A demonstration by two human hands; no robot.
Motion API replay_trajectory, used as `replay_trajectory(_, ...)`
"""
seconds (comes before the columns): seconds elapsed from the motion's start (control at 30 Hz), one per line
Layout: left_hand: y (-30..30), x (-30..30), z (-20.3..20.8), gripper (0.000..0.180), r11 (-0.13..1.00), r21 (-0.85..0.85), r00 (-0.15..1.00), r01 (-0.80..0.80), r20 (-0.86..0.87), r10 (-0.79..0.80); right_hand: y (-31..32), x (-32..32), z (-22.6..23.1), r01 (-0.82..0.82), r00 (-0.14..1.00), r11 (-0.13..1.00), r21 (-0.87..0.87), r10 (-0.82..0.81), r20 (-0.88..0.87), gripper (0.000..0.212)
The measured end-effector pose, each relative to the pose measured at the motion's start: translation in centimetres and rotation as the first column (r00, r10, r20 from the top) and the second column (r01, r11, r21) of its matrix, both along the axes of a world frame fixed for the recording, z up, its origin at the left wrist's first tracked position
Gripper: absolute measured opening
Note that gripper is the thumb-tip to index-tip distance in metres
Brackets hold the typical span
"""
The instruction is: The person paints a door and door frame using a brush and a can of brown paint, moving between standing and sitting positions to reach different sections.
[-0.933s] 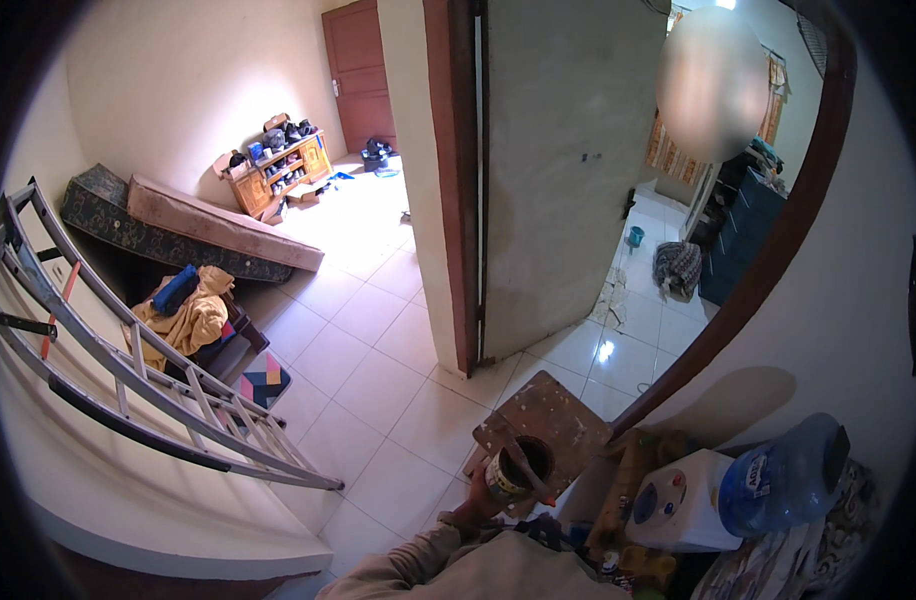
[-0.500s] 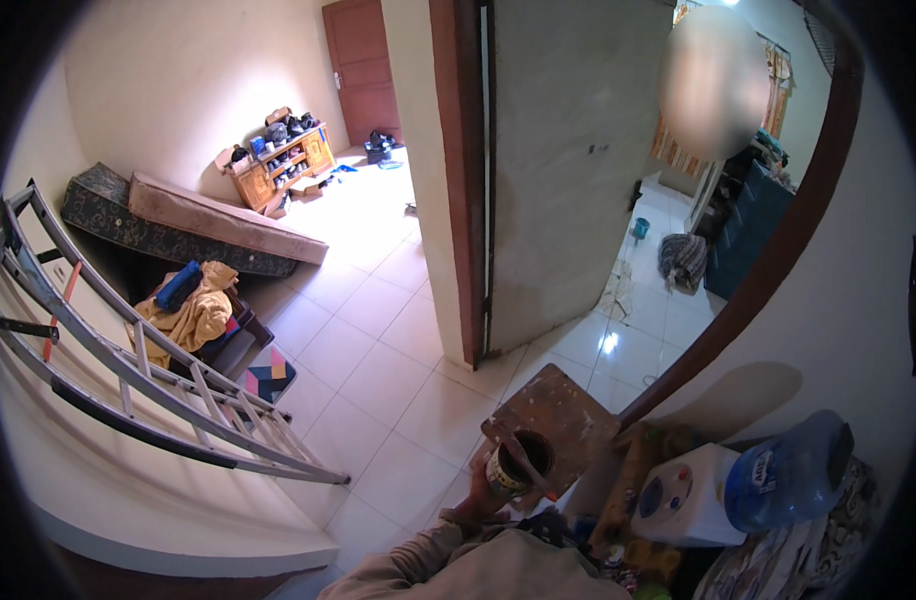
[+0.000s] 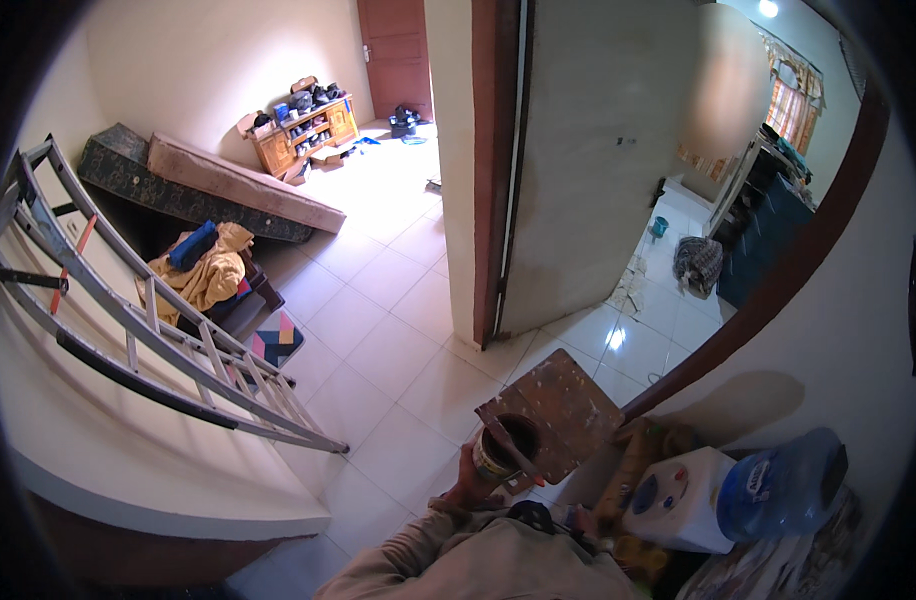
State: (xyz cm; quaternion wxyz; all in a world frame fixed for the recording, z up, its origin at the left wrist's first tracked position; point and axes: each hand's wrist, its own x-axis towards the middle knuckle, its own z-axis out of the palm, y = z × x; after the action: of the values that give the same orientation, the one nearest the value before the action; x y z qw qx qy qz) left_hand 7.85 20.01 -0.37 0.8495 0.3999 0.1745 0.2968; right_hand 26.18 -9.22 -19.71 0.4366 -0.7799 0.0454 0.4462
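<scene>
My left hand (image 3: 470, 478) is closed around the side of a small can (image 3: 491, 462) with a pale, patterned wall and a dark inside. Across the can's mouth lies a thin brown stick or brush handle (image 3: 515, 452), reddish at its near end. Just beyond the can stands a square brown wooden stool (image 3: 570, 412), its top speckled with pale spots. The can overlaps the stool's near corner in the picture; I cannot tell whether they touch. My right hand does not show.
An aluminium ladder (image 3: 208, 375) leans along the left wall. To the right are a white water dispenser (image 3: 678, 500) and a blue water bottle (image 3: 778, 490). A grey door (image 3: 598, 170) stands ajar ahead. Mattresses (image 3: 228, 185) and a shoe cabinet (image 3: 303, 140) lie farther back.
The view has shifted slightly, so the room appears farther right and higher. My left hand still holds the can, which now appears a little higher and to the left.
</scene>
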Motion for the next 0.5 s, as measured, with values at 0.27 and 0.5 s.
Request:
replay_trajectory(0.27,-3.3,-2.8,1.7,0.055,0.986,-0.046,0.987,-0.16,0.021,0.161,2.5,0.9,0.8,-0.17,0.976,0.967,0.19,0.192,-0.101,0.041)
replay_trajectory(0.5,-5.2,-5.6,-1.4,0.056,0.782,-0.623,0.944,-0.006,0.254,0.21,4.4,-0.1,2.8,-0.355,0.91,0.923,0.145,0.377,-0.171,0.063)
